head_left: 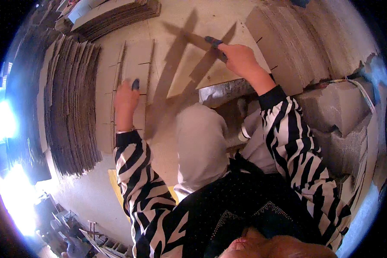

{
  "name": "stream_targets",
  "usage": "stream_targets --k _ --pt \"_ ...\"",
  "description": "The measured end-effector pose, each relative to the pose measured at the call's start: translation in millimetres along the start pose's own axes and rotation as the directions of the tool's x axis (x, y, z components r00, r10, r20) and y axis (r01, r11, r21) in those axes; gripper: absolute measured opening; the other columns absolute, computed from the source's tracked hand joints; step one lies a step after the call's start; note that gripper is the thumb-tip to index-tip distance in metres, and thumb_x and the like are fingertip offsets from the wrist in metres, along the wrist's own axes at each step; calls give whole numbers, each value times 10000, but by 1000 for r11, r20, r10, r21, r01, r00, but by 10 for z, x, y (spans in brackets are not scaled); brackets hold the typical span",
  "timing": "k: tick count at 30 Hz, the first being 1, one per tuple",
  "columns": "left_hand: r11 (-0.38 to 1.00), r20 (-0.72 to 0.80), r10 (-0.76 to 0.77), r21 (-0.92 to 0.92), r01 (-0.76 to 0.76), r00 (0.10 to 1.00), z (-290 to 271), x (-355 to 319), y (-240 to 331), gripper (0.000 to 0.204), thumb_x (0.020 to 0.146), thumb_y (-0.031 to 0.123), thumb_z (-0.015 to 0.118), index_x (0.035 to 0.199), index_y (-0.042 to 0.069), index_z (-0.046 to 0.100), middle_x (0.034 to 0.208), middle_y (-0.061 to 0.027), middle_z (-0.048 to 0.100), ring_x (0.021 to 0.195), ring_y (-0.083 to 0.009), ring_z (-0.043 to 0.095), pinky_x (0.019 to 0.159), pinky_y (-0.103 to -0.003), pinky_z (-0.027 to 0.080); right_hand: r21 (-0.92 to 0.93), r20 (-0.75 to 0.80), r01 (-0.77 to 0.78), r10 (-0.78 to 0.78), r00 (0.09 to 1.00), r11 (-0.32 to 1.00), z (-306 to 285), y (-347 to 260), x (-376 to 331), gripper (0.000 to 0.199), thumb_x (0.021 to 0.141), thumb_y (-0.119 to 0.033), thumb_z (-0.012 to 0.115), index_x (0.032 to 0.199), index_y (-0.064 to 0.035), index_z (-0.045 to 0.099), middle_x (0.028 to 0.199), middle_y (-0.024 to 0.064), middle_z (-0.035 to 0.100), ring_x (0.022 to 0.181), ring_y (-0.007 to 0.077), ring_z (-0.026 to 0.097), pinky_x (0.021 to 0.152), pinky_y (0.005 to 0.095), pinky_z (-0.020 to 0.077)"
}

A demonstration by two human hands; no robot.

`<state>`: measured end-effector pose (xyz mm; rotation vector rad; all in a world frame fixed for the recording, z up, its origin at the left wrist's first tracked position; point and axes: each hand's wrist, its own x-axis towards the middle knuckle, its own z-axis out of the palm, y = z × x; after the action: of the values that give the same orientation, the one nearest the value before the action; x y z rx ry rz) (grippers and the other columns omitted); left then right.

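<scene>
A head-worn fisheye looks down, fairly near.

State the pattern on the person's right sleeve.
Zebra stripes, black and off-white, on the right sleeve; best seen in the head view.

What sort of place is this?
Probably a cardboard workshop: a tall stack of brown sheets stands at the left, more sheets lean at the right, and slotted cardboard lies near the left hand.
</scene>
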<state>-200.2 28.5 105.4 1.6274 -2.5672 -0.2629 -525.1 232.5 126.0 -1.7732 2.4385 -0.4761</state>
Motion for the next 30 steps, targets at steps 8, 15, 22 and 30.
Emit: stream_targets --k 8,15,22,30 --pt "859 69 -359 415 301 931 18 -655 -259 734 880 642 414 1429 156 366 1064 -236 660 962 -413 648 811 -567 470 -30 89 -50 53 995 998 194 11 25 407 783 -45 555 1181 -129 548 911 147 661 897 366 628 727 488 486" --pt "857 41 -405 364 364 913 109 -679 -250 737 886 639 404 1457 183 313 1070 -250 646 1020 -423 620 826 -578 453 -89 103 -92 101 990 992 173 198 59 446 776 -92 613 1212 -145 536 959 153 669 909 355 644 735 497 500" --pt "957 -90 -276 -114 266 957 316 -906 -597 756 848 511 603 1404 57 365 1059 -254 638 1056 -426 587 884 -472 467 -53 78 -53 57 995 997 210 151 57 477 778 -70 594 1238 -159 503 921 161 665 903 369 639 740 506 489" --pt "971 -448 -45 -230 -67 893 -434 -800 -369 631 761 374 742 1225 1 532 1108 -249 624 1060 -424 576 862 -472 464 -55 46 -59 61 997 997 147 242 34 377 797 -34 515 1166 -108 524 933 194 644 897 399 605 729 507 470"
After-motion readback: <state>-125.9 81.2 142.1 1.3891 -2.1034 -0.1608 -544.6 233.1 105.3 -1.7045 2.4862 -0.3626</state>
